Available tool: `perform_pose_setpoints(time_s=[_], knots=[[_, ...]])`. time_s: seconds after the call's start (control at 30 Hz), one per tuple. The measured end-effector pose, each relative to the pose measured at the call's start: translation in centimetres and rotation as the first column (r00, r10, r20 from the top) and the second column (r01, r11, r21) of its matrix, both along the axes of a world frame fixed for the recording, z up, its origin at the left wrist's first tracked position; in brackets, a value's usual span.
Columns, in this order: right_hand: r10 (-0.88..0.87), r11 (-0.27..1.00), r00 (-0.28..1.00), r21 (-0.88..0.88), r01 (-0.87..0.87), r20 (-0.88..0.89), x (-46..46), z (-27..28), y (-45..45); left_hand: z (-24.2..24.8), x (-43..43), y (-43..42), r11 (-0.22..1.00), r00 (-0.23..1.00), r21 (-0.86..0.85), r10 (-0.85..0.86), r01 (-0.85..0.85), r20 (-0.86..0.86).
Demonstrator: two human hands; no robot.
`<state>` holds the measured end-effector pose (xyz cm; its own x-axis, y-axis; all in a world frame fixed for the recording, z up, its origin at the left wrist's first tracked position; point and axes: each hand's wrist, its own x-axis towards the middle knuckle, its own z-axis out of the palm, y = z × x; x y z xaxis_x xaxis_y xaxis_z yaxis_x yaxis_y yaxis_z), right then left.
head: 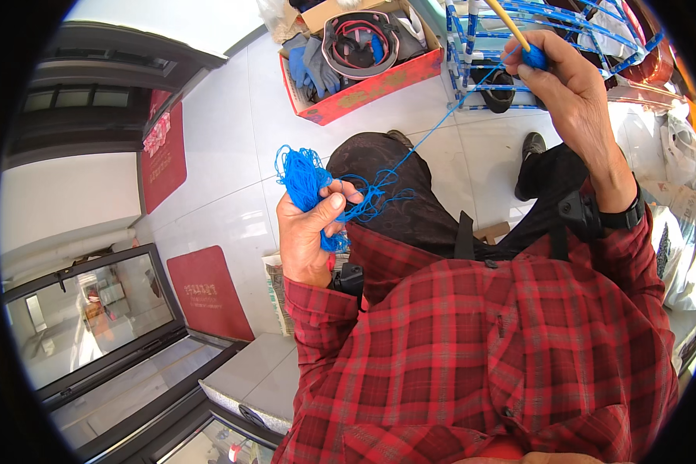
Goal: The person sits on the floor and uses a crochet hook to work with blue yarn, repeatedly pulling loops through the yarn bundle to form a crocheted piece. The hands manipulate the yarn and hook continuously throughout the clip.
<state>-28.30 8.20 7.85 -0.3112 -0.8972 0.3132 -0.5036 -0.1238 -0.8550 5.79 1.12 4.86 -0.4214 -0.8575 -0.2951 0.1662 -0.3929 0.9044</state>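
My left hand [308, 232] grips a loose hank of blue yarn [303, 174], its tangled loops spilling out above and below the fist. More loose loops [374, 194] trail from the fingers over my dark trouser leg. From there a single taut blue strand [432, 130] runs up to my right hand [574, 87]. That hand holds a small wound ball of blue yarn [535, 57] at the end of a thin wooden stick [509, 24]. The stick points up and out of the picture. Fingers hide part of the ball.
A red cardboard box [365, 87] on the tiled floor holds a helmet [361, 45] and work gloves [313, 64]. Right of it stands a blue rack [470, 35] with shoes [496, 93]. Red mats [209, 293] lie at left by a glazed door [93, 325]. Plastic bags [681, 243] stand at right.
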Motion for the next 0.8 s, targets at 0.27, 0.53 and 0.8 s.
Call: perform_pose_setpoints(time_s=[0.27,0.53,0.8], knots=[[0.093,0.996,0.99,-0.001,-0.094,0.102,1.4,2.6,-0.2,0.6,-2.5,0.9,0.997,0.993,0.014,-0.073,0.072,0.09],[0.103,0.993,0.95,-0.092,-0.079,0.295,4.1,5.9,-0.7,0.1,-2.7,1.0,0.982,0.969,0.012,-0.188,0.189,0.159],[-0.067,0.968,0.94,-0.207,0.143,0.334,3.0,3.6,-1.5,-1.2,-2.7,0.9,0.992,0.989,0.122,0.037,-0.02,-0.145]])
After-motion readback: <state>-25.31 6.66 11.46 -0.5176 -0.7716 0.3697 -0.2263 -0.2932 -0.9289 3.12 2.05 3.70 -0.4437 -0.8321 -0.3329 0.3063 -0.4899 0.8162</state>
